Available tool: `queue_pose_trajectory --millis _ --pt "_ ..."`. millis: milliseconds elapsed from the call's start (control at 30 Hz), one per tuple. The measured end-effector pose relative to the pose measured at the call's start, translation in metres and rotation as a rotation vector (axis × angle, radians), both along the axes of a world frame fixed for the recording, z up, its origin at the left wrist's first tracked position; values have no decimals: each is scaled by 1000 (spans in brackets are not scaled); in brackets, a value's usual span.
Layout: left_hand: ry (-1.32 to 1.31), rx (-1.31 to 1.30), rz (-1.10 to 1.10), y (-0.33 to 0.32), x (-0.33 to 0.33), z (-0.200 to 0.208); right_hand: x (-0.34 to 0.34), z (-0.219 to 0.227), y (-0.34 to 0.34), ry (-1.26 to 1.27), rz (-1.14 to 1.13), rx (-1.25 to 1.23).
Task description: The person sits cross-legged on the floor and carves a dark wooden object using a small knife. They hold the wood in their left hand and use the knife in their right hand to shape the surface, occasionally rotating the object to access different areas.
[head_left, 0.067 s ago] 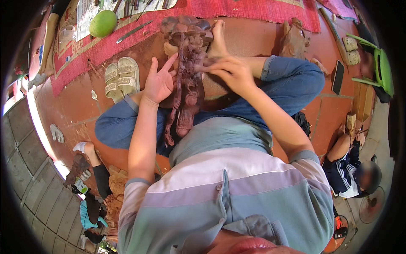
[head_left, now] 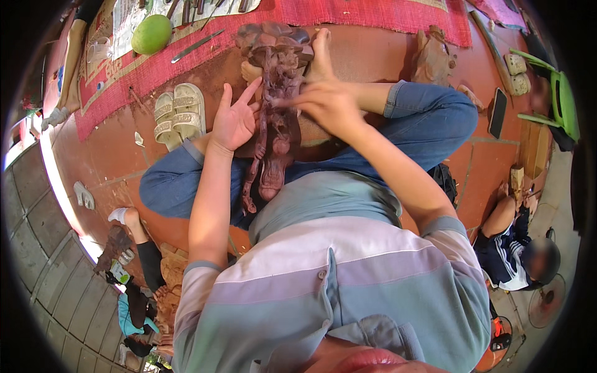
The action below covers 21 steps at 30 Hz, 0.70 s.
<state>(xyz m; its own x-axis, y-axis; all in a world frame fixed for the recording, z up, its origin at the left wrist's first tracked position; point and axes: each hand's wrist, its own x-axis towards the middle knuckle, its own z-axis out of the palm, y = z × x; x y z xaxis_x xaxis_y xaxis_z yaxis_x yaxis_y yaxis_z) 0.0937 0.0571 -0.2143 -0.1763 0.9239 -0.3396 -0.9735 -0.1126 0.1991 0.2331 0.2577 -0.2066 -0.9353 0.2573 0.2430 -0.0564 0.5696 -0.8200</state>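
Note:
A reddish-brown carved wooden figure (head_left: 281,146) lies lengthwise between my crossed legs, its broad, lumpy base at the far end by my bare feet. A long carved staff runs down its left side. On the left, my left hand (head_left: 235,122) is open, palm up, fingers apart, its fingertips close to the carving. My right hand (head_left: 333,105) is over the carving's middle from the right, its fingers pinched together. Something thin and brownish seems to reach from them to the wood, but motion blur hides what it is.
Ahead, a red mat (head_left: 373,22) carries a green round fruit (head_left: 151,35), a long flat blade (head_left: 197,46) and several tools. White sandals (head_left: 188,109) are left. Another carved wood piece (head_left: 433,59), a phone (head_left: 497,113) and a green chair (head_left: 563,105) stand right. Other people sit behind on both sides.
My right hand has shifted a little to the left and nearer to me across the carving, with its fingers now more blurred. The left hand and the carving stay in place.

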Motion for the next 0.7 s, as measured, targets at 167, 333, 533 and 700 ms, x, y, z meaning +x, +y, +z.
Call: queue_pose_trajectory --millis 167,333,533,700 --pt "-68 -94 97 0 0 -2 -50 -6 -27 -6 161 57" --pt "67 -90 20 3 4 6 14 -10 20 -123 154 35" --pt "81 -142 25 0 6 2 -3 -6 8 88 90 69" --pt "51 -149 37 -4 2 -4 -44 -2 -29 30 151 108"
